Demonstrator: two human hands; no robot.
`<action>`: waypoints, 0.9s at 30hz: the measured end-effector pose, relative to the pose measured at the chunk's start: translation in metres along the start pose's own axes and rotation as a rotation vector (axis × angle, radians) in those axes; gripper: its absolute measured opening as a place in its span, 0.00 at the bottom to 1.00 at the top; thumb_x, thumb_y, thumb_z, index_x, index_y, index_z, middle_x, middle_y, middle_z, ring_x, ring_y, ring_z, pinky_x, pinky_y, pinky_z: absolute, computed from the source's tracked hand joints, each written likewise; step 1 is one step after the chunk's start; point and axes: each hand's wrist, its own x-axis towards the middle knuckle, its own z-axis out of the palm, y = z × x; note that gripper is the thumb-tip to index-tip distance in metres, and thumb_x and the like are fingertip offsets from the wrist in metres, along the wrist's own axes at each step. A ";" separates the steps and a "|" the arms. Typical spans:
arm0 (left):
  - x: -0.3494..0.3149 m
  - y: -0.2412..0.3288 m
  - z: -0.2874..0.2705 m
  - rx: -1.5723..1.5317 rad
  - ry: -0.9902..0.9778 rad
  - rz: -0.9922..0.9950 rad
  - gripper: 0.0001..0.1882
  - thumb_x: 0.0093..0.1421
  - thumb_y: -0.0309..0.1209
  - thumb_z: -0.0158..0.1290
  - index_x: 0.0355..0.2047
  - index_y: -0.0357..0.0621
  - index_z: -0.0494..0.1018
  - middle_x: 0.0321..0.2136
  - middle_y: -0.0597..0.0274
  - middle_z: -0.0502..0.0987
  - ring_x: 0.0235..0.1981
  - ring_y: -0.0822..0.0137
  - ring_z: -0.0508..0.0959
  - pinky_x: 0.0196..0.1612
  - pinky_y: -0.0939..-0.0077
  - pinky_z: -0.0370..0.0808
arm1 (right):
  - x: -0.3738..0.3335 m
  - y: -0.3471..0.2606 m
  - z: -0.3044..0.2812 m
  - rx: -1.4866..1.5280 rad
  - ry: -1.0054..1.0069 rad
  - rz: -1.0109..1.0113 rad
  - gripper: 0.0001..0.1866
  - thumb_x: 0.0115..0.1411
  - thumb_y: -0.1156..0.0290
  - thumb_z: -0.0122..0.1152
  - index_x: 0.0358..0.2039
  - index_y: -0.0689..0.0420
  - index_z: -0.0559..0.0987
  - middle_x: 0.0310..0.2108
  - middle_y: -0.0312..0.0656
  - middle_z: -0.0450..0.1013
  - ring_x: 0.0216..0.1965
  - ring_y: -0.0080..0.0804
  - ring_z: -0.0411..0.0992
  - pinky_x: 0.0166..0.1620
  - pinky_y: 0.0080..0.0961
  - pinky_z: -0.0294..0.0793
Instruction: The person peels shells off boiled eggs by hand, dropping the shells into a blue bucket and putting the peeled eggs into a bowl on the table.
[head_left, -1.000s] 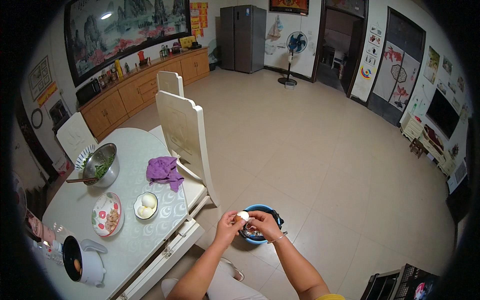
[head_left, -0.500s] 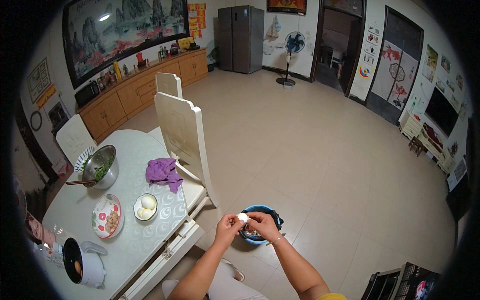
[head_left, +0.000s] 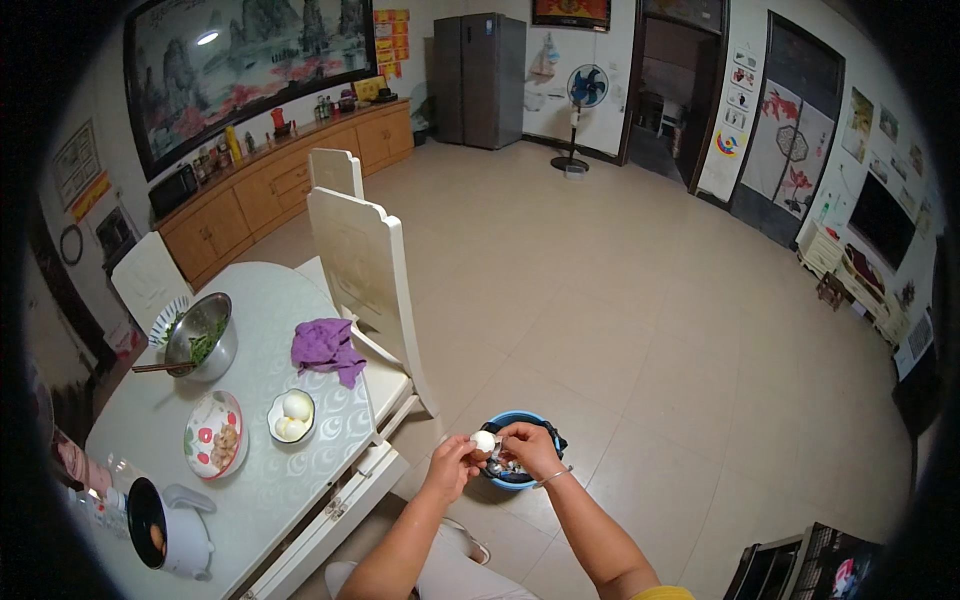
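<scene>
My left hand (head_left: 455, 466) pinches a boiled egg (head_left: 485, 440), its top bare and white, with some brownish shell low on it. Just right of the egg, my right hand (head_left: 532, 452) has its fingertips closed on a small pale bit of eggshell. Both hands are above a blue bin (head_left: 515, 416) with a dark liner and shell scraps inside. On the table at my left, a small bowl (head_left: 279, 428) holds peeled eggs (head_left: 297, 404). A white pot (head_left: 186, 538) with a dark inside has a brown egg (head_left: 157, 537) in it.
The white table (head_left: 262, 490) also carries a flowered bowl (head_left: 198, 425) of pinkish pieces, a steel bowl (head_left: 222, 350) of greens with chopsticks (head_left: 160, 367), and a purple cloth (head_left: 327, 348). White chairs (head_left: 365, 260) stand at its edge. A black crate (head_left: 800, 565) is at lower right.
My right hand has drawn slightly away from the egg, with a bit of shell at its fingertips. More of the egg's white surface shows. My left hand has barely moved.
</scene>
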 end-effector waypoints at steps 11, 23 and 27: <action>0.000 0.004 0.000 -0.337 -0.226 -0.232 0.21 0.57 0.39 0.35 0.43 0.37 0.67 0.36 0.52 0.74 0.24 0.66 0.67 0.23 0.79 0.63 | -0.003 0.000 -0.007 0.111 0.034 0.053 0.06 0.55 0.78 0.53 0.32 0.66 0.76 0.25 0.41 0.73 0.20 0.27 0.71 0.26 0.20 0.73; 0.003 -0.003 -0.003 0.018 -0.019 -0.028 0.16 0.60 0.41 0.42 0.42 0.44 0.68 0.33 0.63 0.73 0.26 0.74 0.69 0.22 0.82 0.62 | -0.018 -0.019 0.014 -0.080 -0.089 -0.030 0.14 0.56 0.71 0.57 0.40 0.64 0.75 0.32 0.40 0.73 0.28 0.22 0.72 0.29 0.18 0.73; -0.007 -0.002 0.011 0.189 0.009 0.093 0.15 0.58 0.36 0.51 0.44 0.44 0.68 0.33 0.65 0.72 0.27 0.78 0.69 0.25 0.87 0.64 | -0.014 -0.010 0.012 -0.110 -0.080 -0.060 0.14 0.55 0.70 0.58 0.39 0.65 0.74 0.28 0.39 0.74 0.25 0.21 0.71 0.28 0.17 0.73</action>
